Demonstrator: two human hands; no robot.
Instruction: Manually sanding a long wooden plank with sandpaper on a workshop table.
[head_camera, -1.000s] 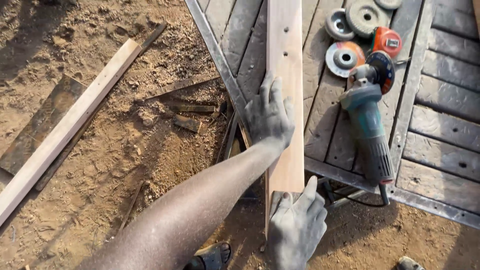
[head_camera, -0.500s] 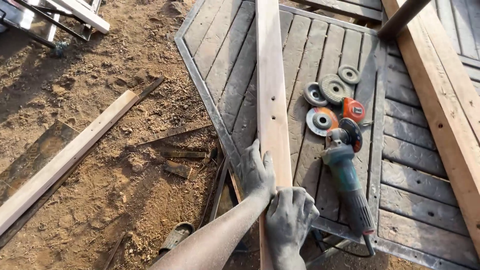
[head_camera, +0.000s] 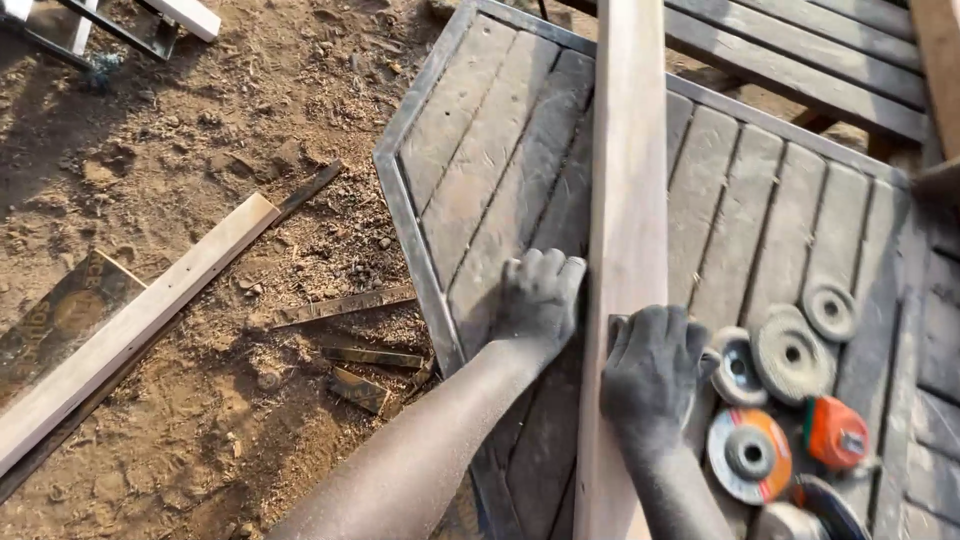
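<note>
Along plank (head_camera: 628, 180) edges: left hand (head_camera: 538, 300), right hand (head_camera: 652, 368) gripping.

both hands are dusty grey and lie close together, knuckles up. the left hand (head_camera: 538, 297) lies palm down with its fingers curled at the tips, and its bare forearm runs back toward the lower left. the right hand (head_camera: 652, 372) is half closed, fingers bent forward, its wrist dropping straight down.
</note>
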